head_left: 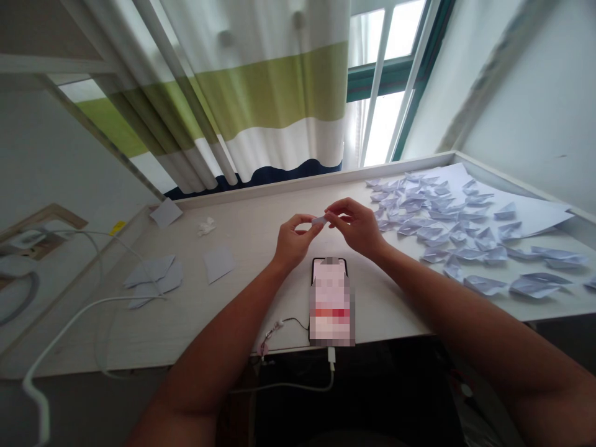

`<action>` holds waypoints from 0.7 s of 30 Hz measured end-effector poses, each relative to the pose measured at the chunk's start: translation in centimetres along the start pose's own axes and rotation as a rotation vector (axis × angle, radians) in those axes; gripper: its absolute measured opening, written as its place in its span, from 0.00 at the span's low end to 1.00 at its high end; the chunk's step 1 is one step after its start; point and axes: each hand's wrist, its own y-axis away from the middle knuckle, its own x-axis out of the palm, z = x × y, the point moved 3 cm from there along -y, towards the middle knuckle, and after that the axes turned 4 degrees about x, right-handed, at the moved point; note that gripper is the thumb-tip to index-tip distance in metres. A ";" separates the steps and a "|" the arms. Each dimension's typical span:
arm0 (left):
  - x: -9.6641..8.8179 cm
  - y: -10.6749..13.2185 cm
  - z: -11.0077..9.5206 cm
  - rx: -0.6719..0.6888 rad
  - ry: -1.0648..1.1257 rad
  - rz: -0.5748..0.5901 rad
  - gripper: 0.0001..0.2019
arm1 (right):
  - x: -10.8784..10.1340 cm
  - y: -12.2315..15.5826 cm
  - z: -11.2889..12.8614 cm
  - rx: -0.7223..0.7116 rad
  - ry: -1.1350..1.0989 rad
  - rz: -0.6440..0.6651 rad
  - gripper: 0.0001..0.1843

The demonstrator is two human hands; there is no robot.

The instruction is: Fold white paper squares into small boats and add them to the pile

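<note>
Above the middle of the white desk [242, 298], my left hand [293, 239] and my right hand [356, 225] meet. Both pinch a small folded piece of white paper [319, 220] between their fingertips. The paper is held in the air, a little beyond a phone [330, 301] that lies face up near the desk's front edge, its screen lit. Several folded paper boats [447, 223] are spread over the desk to the right of my right hand.
Flat paper squares [153, 276] and a crumpled scrap [205, 226] lie on the left of the desk. Large white sheets [535, 211] lie under the boats at the far right. A white charging cable [298, 386] hangs from the phone. Curtains and a window stand behind.
</note>
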 end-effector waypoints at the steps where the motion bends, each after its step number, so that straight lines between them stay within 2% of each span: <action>1: -0.1 -0.1 0.0 0.005 0.014 -0.018 0.16 | 0.0 0.0 0.0 -0.007 0.017 0.009 0.17; 5: -0.4 -0.4 0.1 0.030 0.068 -0.084 0.16 | -0.1 0.1 0.4 -0.076 0.072 0.054 0.15; 9: -0.5 -0.4 -0.1 0.030 0.048 -0.101 0.15 | -0.2 0.0 0.6 -0.139 0.093 0.081 0.13; 15: -0.2 0.0 -0.8 0.058 0.000 -0.053 0.13 | -0.2 0.1 0.5 -0.122 0.112 0.035 0.15; 21: -0.5 -0.4 0.4 -0.014 0.030 -0.155 0.16 | -0.3 0.0 0.3 -0.099 0.073 0.010 0.16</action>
